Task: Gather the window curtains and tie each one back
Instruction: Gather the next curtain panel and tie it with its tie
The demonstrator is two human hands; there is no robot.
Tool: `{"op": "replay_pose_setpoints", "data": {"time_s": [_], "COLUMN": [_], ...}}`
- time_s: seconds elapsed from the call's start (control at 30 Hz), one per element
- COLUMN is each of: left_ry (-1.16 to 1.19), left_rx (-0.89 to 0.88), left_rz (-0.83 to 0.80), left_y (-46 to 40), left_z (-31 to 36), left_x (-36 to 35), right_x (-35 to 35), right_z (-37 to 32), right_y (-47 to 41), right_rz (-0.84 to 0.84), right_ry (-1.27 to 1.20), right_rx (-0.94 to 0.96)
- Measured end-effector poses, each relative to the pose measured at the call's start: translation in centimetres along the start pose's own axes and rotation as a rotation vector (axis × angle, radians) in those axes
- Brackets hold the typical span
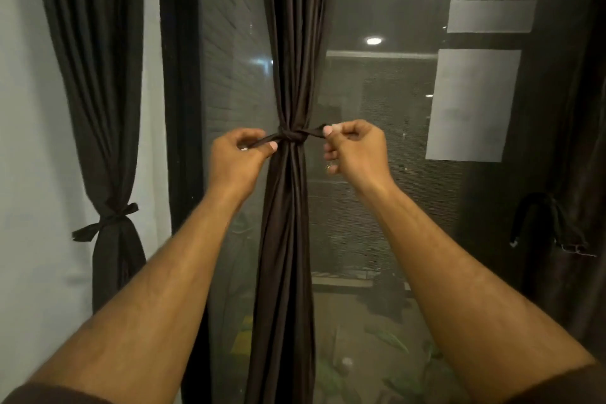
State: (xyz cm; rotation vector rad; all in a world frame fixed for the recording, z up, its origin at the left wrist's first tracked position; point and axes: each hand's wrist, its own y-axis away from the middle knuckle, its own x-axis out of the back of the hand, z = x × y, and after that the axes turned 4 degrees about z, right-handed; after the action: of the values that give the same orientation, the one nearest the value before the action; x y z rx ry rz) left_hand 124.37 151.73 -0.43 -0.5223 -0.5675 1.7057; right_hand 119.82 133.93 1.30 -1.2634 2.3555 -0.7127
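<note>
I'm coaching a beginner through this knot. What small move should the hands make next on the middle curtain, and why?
Probably pull both ends apart a little more to snug the knot. The left hand and right hand each pinch one end of the tie band, whose first knot already sits around the gathered middle curtain. No bow is formed yet.

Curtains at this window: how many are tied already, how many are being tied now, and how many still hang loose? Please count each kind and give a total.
Tied already: 1, the left curtain with its knotted band.
Being tied now: 1, the middle curtain; left hand and right hand pull the tie ends.
Not tied: 1, the right curtain, tie strap dangling.
Total: 3 curtains.
</note>
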Motion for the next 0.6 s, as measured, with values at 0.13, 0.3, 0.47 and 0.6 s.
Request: {"op": "replay_pose_setpoints", "data": {"time_s": [0.13, 0.3, 0.47, 0.6], "left_ry": [-0.353, -0.032, 0.083, 0.247], "left_rx": [-0.549, -0.567, -0.432, -0.253], "left_rz": [0.242, 0.058, -0.133, -0.354], "left_y": [0.6, 1.4, 7.8, 15.6], "left_z": [-0.2, -1.5, -3.7, -3.2], "left_x": [-3.4, -8.7, -17.1, -26.7], "right_x": [0.3, 2.9, 11.2, 21.4], "right_z": [1.0, 1.5, 1.9, 2.4], "right_y": [-0.7, -1.1, -0.9, 0.0], "right_rz": [-0.017, 0.068, 0.146, 0.297], "right_ry": [0.010, 0.115, 0.350, 0.538], "right_rx": [0.048, 0.199, 0.292, 0.300]}}
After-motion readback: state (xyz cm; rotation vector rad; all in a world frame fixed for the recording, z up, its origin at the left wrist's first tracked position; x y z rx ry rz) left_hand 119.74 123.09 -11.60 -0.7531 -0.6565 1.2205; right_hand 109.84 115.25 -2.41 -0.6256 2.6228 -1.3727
